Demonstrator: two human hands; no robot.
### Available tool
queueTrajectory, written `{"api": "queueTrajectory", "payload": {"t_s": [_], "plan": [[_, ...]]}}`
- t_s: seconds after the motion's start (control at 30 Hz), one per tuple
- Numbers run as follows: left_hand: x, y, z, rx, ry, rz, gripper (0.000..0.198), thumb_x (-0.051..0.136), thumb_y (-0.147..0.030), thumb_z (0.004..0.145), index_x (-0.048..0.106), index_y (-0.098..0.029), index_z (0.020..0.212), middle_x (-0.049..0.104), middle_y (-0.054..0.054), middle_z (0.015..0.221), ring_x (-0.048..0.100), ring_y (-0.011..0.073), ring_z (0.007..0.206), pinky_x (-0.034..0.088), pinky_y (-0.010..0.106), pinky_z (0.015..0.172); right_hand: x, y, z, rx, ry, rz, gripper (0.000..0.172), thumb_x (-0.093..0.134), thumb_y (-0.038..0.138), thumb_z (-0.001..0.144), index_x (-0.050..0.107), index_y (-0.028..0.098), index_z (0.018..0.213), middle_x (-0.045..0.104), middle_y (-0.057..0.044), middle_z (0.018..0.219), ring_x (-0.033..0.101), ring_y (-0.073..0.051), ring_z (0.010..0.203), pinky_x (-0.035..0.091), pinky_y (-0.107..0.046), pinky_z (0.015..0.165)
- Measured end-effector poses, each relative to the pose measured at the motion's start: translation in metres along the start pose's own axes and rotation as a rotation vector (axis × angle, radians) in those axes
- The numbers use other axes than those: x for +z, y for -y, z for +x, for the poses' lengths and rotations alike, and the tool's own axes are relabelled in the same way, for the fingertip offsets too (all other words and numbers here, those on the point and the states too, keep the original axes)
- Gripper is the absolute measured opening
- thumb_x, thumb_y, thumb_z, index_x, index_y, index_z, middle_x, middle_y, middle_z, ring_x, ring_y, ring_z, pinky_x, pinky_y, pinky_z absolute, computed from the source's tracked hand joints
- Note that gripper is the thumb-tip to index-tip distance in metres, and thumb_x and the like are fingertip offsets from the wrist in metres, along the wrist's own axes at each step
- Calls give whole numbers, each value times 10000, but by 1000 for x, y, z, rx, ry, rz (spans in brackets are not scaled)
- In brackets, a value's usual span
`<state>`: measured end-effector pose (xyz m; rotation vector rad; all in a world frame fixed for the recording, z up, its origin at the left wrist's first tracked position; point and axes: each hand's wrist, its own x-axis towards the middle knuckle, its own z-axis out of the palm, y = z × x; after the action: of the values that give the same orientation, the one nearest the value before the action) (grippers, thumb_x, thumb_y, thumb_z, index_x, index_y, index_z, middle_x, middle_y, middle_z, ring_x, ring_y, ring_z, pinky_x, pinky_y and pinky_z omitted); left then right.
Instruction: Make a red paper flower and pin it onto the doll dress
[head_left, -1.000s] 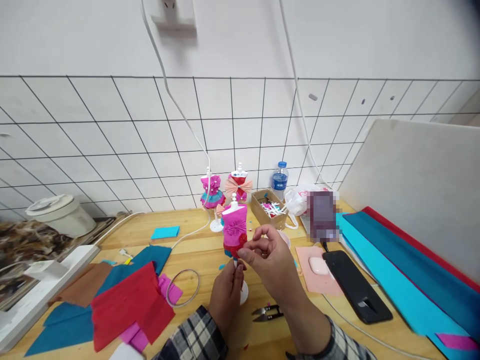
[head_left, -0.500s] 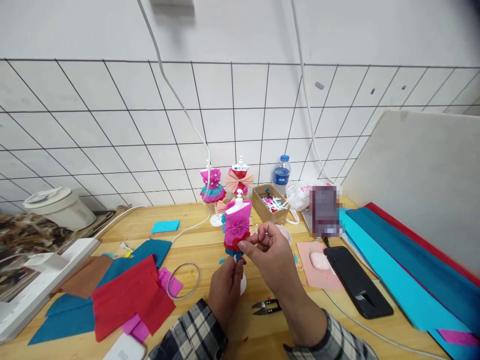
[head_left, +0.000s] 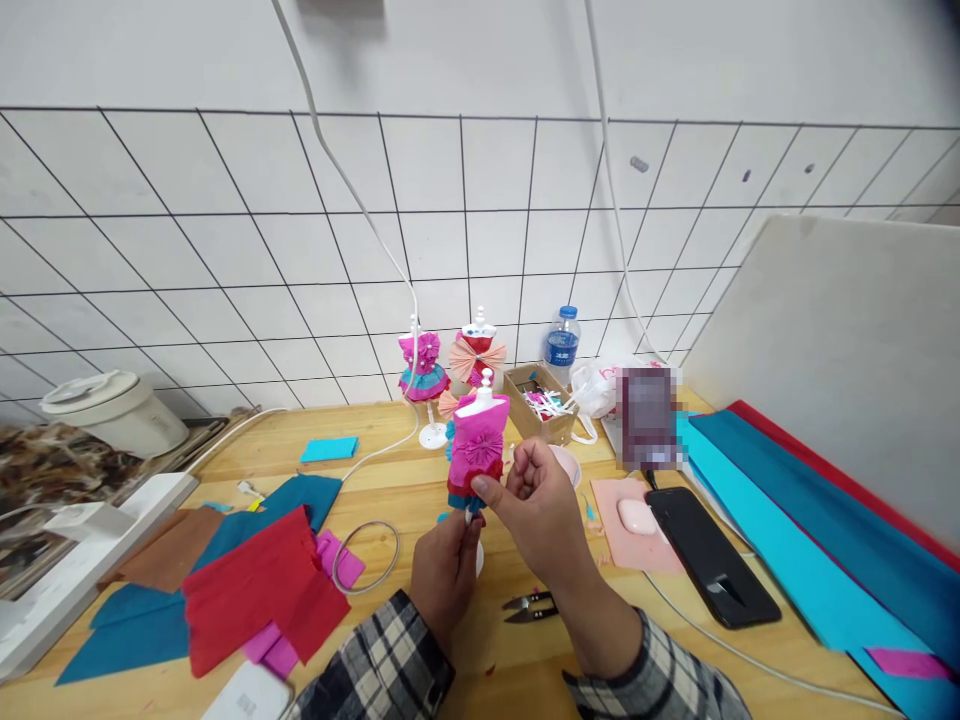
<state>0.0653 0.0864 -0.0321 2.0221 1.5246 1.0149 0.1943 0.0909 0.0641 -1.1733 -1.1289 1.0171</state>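
Note:
A small white mannequin stand wearing a pink crepe-paper dress (head_left: 478, 445) with red and teal layers at the hem stands at the middle of the wooden table (head_left: 405, 480). My left hand (head_left: 444, 568) is closed round its pole just under the skirt. My right hand (head_left: 536, 505) pinches the red hem of the dress with thumb and fingers. A small black thread snipper (head_left: 531, 605) lies on the table just below my right wrist.
Two more dressed mannequins (head_left: 426, 368) (head_left: 478, 355) stand at the back by a cardboard box (head_left: 538, 403) and water bottle (head_left: 561, 345). Red (head_left: 255, 590), teal and pink paper sheets lie left; teal sheets (head_left: 787, 530), a black phone (head_left: 712, 555) and earbud case (head_left: 636, 515) right.
The view has tilted slightly, so everything sits a little higher and nearer. My hands stay on the dressed mannequin, with my right fingers shifting along the hem.

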Motion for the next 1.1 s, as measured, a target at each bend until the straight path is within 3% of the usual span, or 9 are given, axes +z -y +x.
{"api": "queueTrajectory", "payload": {"t_s": [0.23, 0.33, 0.43, 0.5, 0.67, 0.8, 0.93, 1.1], "plan": [[11, -6, -6, -130, 90, -448, 321, 327, -415, 948, 493, -194, 786, 473, -39, 578, 455, 123, 513, 338, 224, 497, 3, -2, -2, -118, -8, 72, 282, 653, 289, 753, 379, 223, 760, 330, 107, 560, 343, -67, 476, 307, -188, 452], [11, -8, -6, -163, 91, -516, 302, 354, -417, 938, 503, -191, 806, 457, -48, 569, 443, 119, 497, 351, 221, 490, -1, -5, -5, -352, -79, -100, 83, 584, 219, 808, 546, 210, 881, 382, 74, 593, 399, -83, 517, 338, -201, 489], [8, -9, -5, -124, 68, -493, 255, 428, -392, 908, 537, -185, 806, 540, -14, 637, 520, 151, 598, 403, 241, 551, -4, -11, -7, -670, -34, -382, 254, 526, 110, 799, 667, 242, 963, 501, 22, 663, 472, -107, 593, 366, -237, 557], [7, -8, -4, -88, 67, -464, 241, 466, -386, 884, 567, -179, 813, 612, 22, 717, 569, 185, 688, 432, 260, 594, -5, -13, -8, -750, -6, -514, 332, 516, 74, 774, 692, 254, 990, 538, 4, 685, 493, -123, 614, 361, -255, 565], [9, 2, 2, -64, 95, -341, 304, 410, -394, 911, 605, -180, 819, 660, 44, 766, 592, 196, 696, 449, 286, 629, -11, -4, -11, -735, -73, -407, 333, 502, 63, 807, 684, 240, 1023, 538, 12, 651, 489, -113, 585, 369, -240, 544], [12, 11, 15, -36, 87, -268, 358, 335, -375, 942, 623, -177, 867, 674, 55, 818, 612, 200, 753, 457, 303, 693, -33, -13, -23, -699, -66, -433, 334, 494, 77, 838, 647, 243, 1084, 528, 17, 658, 481, -107, 569, 377, -223, 521], [16, 15, 19, -31, 78, -278, 371, 310, -328, 948, 645, -170, 968, 705, 75, 957, 638, 202, 894, 469, 315, 806, -70, -53, -54, -595, 140, -704, 252, 477, 122, 857, 662, 234, 987, 580, -19, 724, 554, -145, 673, 434, -258, 592], [14, 11, 18, -51, 86, -213, 350, 340, -329, 949, 658, -194, 1007, 710, 53, 1015, 643, 187, 954, 472, 296, 840, -110, -93, -82, -421, 418, -1006, 293, 560, 307, 839, 618, 275, 1125, 624, -73, 1039, 564, -236, 992, 465, -377, 844]]}}
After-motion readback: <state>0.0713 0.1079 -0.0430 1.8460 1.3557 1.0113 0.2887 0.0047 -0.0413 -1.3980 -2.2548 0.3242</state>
